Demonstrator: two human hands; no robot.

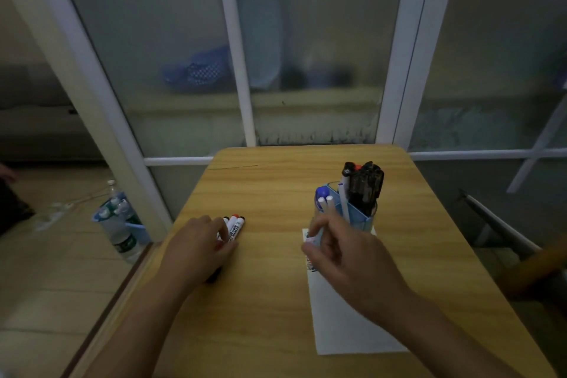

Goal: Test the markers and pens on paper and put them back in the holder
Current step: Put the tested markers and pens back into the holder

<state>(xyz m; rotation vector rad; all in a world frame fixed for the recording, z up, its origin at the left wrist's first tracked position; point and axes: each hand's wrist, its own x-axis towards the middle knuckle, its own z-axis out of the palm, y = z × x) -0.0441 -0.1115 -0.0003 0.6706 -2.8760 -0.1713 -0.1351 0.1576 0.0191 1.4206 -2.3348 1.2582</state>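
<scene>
— Blue plastic holder, boxy, stands just beyond my right hand; that hand pinches slim white pens upright, their rounded ends beside the holder's near compartment. Step, as I judge it: returning them.

— And the left hand?

— It rests on three white-barrelled markers lying on the wood-grain counter, fingers curled over them. White paper lies flat beneath my right wrist, scribbles near its far edge.

— Next?

— Lowering the pens squarely into a free slot, I'd say.
</scene>
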